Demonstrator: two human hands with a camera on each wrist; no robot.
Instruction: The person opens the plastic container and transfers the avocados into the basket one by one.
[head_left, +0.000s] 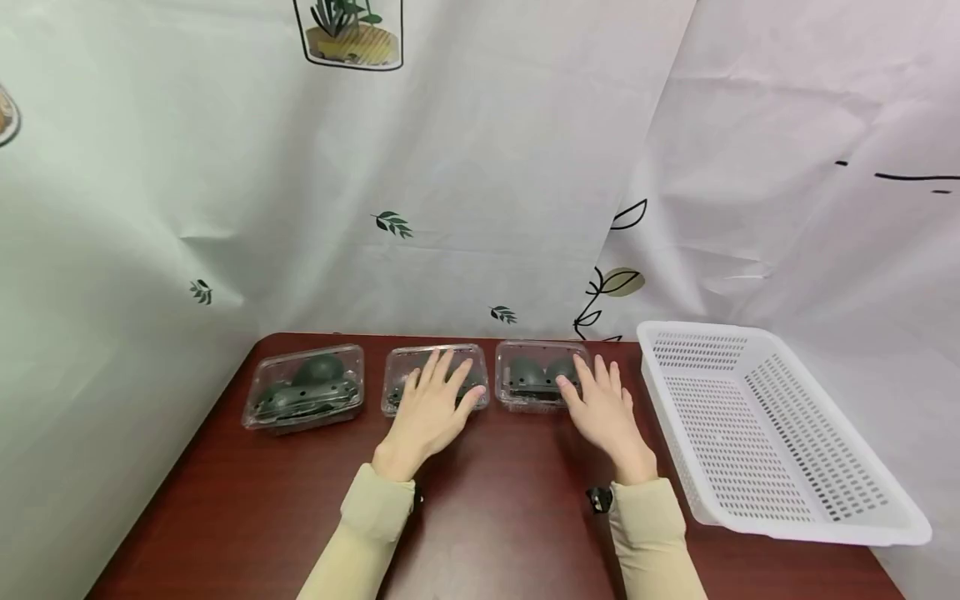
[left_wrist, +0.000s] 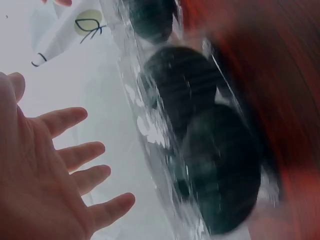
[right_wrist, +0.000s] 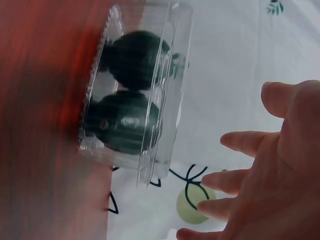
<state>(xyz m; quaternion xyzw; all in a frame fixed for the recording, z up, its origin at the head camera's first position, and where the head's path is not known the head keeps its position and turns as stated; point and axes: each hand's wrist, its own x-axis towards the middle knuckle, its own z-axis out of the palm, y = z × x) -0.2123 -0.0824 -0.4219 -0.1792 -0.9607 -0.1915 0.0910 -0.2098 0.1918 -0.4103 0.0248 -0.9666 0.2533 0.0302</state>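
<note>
Three clear plastic clamshell boxes stand in a row at the back of the table, holding dark green, rounded fruits that look like avocados. My left hand [head_left: 429,417] is held over the front of the middle box [head_left: 396,372], fingers spread, hiding part of it. In the left wrist view, two fruits [left_wrist: 222,167] show through the plastic, with the palm apart from the box. My right hand [head_left: 606,417] reaches beside the right box [head_left: 517,357], fingertips overlapping its right end. The right wrist view shows that box's two fruits [right_wrist: 127,120] and the fingers apart from it.
Farther left stands the third box [head_left: 303,390], set at a slant. A white perforated plastic basket [head_left: 723,437] takes up the right side of the reddish-brown table [head_left: 495,517]. White printed cloth [head_left: 480,167] hangs behind the table and along its sides.
</note>
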